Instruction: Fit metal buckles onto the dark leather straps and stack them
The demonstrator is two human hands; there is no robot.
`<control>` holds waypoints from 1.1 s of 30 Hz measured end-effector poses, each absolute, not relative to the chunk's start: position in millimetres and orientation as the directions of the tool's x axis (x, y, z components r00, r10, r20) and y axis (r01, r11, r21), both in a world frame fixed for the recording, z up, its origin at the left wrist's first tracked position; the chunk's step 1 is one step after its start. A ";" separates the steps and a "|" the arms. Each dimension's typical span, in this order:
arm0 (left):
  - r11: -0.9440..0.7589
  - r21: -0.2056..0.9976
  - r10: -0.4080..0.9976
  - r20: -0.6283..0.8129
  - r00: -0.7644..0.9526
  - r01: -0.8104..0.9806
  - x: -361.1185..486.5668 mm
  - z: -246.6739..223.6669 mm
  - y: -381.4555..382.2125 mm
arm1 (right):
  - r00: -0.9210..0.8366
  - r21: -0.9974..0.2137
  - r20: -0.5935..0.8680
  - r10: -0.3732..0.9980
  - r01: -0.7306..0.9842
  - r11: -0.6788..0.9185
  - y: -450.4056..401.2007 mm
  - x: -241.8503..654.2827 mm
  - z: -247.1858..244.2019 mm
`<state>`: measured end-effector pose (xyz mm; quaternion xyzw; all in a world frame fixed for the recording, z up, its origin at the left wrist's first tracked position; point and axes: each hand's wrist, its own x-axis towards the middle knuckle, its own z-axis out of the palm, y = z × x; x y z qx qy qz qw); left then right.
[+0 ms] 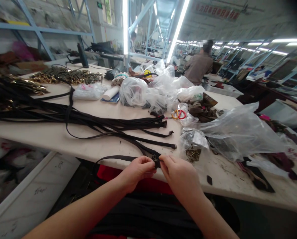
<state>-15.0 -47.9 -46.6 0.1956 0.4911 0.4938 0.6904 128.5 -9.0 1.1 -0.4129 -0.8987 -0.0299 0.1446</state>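
Observation:
At the table's front edge, my left hand is closed, thumb and fingers pinching a dark metal buckle at the end of a black strap. My right hand is closed too, its fingertips gripping the black strap just beside that buckle. The hands almost meet, and the fingers hide part of the buckle. A loop of strap runs leftward from my left hand and over the edge. Behind the hands lies a bundle of black straps, several with buckles at their right ends.
Red- and yellow-handled scissors lie beyond the straps. A clear bag of small metal parts sits right of them. Plastic bags crowd the table's back; metal hardware is piled at left. A person stands further off.

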 end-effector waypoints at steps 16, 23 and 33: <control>0.337 0.866 0.914 -0.395 -0.092 -0.369 -10.2 -53.4 -37.4 | -0.678 -0.328 0.241 0.694 0.617 0.716 3.9 127.5 -35.4; -0.044 0.853 0.824 -0.264 -0.502 -0.520 -96.2 28.9 -51.8 | -0.556 -0.452 0.417 0.719 0.560 0.695 10.6 152.7 -11.3; 0.085 0.995 0.996 -0.085 -0.006 -0.055 -17.3 48.5 -76.4 | -0.656 -0.577 0.290 0.696 0.460 0.674 -30.0 134.2 -5.8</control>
